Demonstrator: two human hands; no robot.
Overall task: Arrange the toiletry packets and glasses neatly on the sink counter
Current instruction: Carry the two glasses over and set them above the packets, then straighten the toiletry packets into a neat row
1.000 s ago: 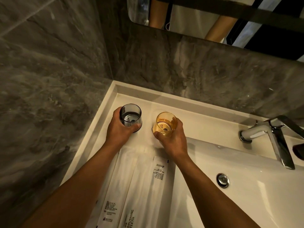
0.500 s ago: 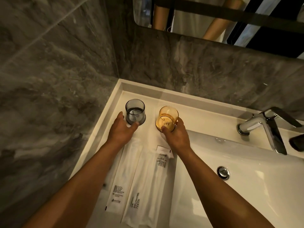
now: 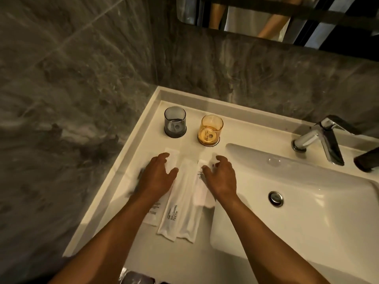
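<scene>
Both hands were spread open, gripping nothing: left hand (image 3: 156,177) and right hand (image 3: 220,177) rested on the toiletry packets (image 3: 180,203). Grey glass (image 3: 175,122) and amber glass (image 3: 210,129) stood at 12 o'clock. Recommended: slide packets parallel, edges flush.

Dim bathroom w/ grey marble walls (image 3: 71,89) round me, mirror (image 3: 287,17) above, white basin (image 3: 307,212) w/ drain (image 3: 275,198), chrome tap (image 3: 320,138) at right.
</scene>
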